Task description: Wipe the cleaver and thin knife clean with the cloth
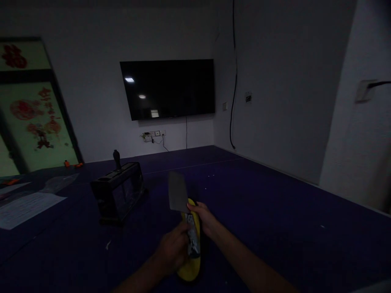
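Observation:
Near the lower middle, a cleaver (177, 192) with a broad grey blade points away from me. Its dark handle shows pale, worn-looking patches. My left hand (174, 249) is closed around this handle from the left side. Under the handle lies a yellow oval piece (190, 272) with a dark edge; I cannot make out its kind. My right hand (205, 217) grips the yellow piece's far right side, the thumb at the corner where blade and handle meet. The cleaver overlaps much of the yellow piece, and whether they touch is unclear.
On the dark blue table (259, 228), a black box frame (122, 171) with clear sides and a top knob stands to the left. Printed paper (30, 207), clear plastic (61, 183) and orange items (71, 164) lie farther left. A television (171, 89) hangs ahead.

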The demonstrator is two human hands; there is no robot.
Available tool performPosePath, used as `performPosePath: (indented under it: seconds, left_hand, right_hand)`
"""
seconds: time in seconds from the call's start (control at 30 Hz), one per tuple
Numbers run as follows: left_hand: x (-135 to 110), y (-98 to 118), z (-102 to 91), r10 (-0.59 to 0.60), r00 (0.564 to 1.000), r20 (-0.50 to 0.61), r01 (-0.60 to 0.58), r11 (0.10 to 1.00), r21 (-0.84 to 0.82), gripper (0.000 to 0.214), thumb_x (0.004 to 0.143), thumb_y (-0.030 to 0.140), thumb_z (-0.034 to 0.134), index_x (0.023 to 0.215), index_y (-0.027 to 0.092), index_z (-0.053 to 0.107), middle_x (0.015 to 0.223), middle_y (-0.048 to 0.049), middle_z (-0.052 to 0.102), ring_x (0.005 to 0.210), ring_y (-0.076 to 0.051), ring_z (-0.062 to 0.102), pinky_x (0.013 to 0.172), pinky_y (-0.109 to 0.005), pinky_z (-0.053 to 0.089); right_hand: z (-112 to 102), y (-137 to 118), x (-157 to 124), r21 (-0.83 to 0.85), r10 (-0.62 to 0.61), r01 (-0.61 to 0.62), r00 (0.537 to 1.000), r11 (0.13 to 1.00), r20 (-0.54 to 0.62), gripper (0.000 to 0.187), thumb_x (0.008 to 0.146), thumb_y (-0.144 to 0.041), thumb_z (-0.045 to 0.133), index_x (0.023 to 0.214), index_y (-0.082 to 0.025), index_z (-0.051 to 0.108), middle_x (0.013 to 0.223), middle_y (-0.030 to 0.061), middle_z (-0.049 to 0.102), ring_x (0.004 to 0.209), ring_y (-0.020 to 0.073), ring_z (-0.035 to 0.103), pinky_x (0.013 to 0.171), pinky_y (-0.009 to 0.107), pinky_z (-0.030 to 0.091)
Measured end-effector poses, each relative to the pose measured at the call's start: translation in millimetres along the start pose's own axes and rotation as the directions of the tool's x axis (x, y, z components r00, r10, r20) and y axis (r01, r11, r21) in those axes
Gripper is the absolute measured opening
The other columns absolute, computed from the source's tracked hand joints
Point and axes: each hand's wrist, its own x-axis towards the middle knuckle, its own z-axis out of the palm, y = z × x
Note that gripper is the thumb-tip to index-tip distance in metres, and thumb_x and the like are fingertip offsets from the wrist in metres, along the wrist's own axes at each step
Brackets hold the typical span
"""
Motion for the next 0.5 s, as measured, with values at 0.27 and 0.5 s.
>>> performPosePath:
  seconds: [0.27, 0.5]
  left_hand:
    - [11.6, 11.4, 21.2, -0.819, 0.443, 0.366, 0.593, -0.039, -0.804, 0.046, 0.07, 0.061, 0.051, 0.079, 0.015, 0.053, 0.062, -0.0023, 0.059, 0.051, -0.015, 0.057, 0.048, -0.024, 0.041]
    - [-0.6, -10.3, 26.0, -0.621, 0.501, 0.602, 0.663, -0.172, -0.729, 0.048, 0.063, 0.062, 0.059, 0.071, 0.016, 0.05, 0.041, 0.0041, 0.049, 0.032, -0.011, 0.047, 0.034, -0.019, 0.028]
  right_hand:
    - [-0.1, -19.3, -9.1, -0.053, -0.176, 0.171, 0.978, 0.984, -0.108, 0.037, 0.05, -0.038, 0.077, 0.073, -0.014, 0.061, 0.057, 0.0006, 0.063, 0.048, 0.0156, 0.056, 0.05, 0.025, 0.043]
    - [12.0, -5.6, -14.5, -0.193, -0.261, 0.241, 0.962, 0.951, -0.083, 0.039, 0.052, -0.039, 0.078, 0.078, -0.013, 0.066, 0.066, 0.0025, 0.065, 0.054, 0.0168, 0.057, 0.052, 0.026, 0.044]
